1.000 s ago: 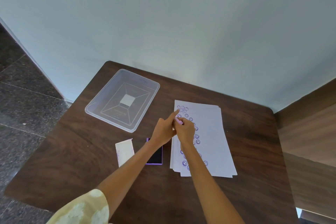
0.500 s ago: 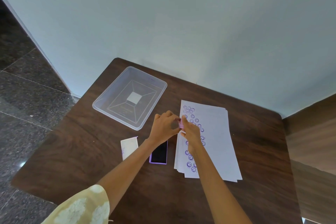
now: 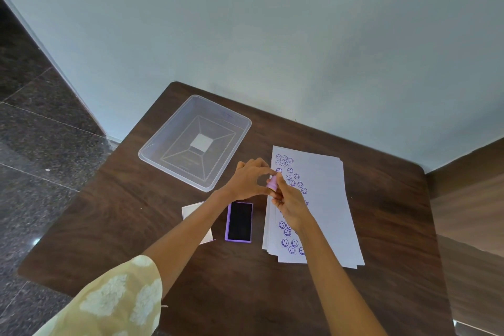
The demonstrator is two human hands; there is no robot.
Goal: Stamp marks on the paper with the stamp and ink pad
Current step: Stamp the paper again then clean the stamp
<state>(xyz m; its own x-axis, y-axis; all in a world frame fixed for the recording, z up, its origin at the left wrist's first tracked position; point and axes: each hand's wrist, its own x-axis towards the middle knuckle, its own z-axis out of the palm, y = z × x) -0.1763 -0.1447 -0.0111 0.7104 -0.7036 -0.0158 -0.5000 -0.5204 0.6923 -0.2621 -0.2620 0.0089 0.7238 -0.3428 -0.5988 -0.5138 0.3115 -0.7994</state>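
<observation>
A small pink-purple stamp (image 3: pixel 272 182) is held between both hands above the left edge of a white paper stack (image 3: pixel 324 199). My left hand (image 3: pixel 249 179) pinches it from the left and my right hand (image 3: pixel 289 203) grips it from the right. The top sheet carries several purple smiley marks along its left side. The open ink pad (image 3: pixel 239 221), purple-framed with a dark pad, lies on the table just left of the paper, below my hands.
A clear plastic tray (image 3: pixel 152 154) sits at the back left of the dark wooden table (image 3: pixel 395 226). The white ink pad lid (image 3: pixel 191 210) lies left of the pad, partly under my left forearm. A pale wall rises behind the table.
My left hand has come off the paper and closed in on the stamp. Both hands have lifted a little, and the camera view has shifted.
</observation>
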